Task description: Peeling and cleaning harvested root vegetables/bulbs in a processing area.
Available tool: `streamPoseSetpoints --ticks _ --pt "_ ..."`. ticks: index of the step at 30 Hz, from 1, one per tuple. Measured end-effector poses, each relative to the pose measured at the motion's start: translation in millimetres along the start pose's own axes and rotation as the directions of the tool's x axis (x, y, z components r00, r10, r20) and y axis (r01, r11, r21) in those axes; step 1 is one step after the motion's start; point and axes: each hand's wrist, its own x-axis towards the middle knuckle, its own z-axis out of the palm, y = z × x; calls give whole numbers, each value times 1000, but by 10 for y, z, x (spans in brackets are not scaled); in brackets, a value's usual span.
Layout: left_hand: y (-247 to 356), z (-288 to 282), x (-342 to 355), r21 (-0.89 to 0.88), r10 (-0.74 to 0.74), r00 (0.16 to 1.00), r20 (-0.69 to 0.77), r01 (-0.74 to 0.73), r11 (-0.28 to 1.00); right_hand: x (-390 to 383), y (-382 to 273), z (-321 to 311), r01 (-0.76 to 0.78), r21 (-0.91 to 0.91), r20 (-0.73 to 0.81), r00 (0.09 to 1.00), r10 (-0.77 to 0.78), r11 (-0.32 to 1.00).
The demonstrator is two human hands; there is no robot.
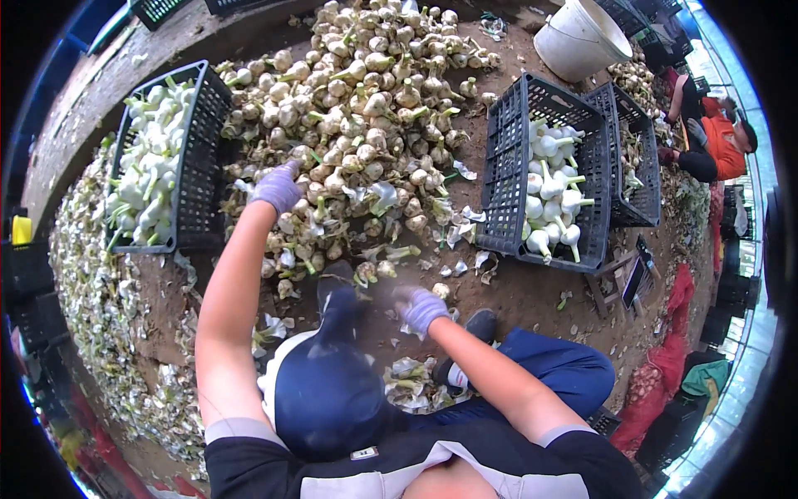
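Cream-white garlic bulbs (366, 153) lie around the left grip (278, 188).

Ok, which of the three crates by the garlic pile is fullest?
The crate left of the pile: white bulbs crowd it, while both right-hand crates show bare black mesh inside.

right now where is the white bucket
In the head view, the white bucket is at the upper right, just past the far end of the black crate of white bulbs and right of the garlic heap.
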Motion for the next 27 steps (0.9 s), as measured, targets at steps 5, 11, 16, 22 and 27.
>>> streamPoseSetpoints --ticks 5,11,16,22,27 --pt "256 436 -294 85 411 871 -269 -403 911 762 154 -878 -1 38 -228 974 10 999" --pt "624 1122 -426 -232 465 719 -516 -640 733 2167 -239 -2055 22 -157 -411 908 -86 987" --pt "572 910 -464 -284 485 767 -421 -619 732 3293 -473 -2766 -112 -346 -512 854 -88 932" --pt "445 514 -476 -752 60 967 -248 -231 618 2463 -1133 -1737 521 360 -656 731 -187 774" --pt "483 573 -359 -847 142 949 -283 -317 427 1740 -1392 -900 415 786 -462 887 -12 458"
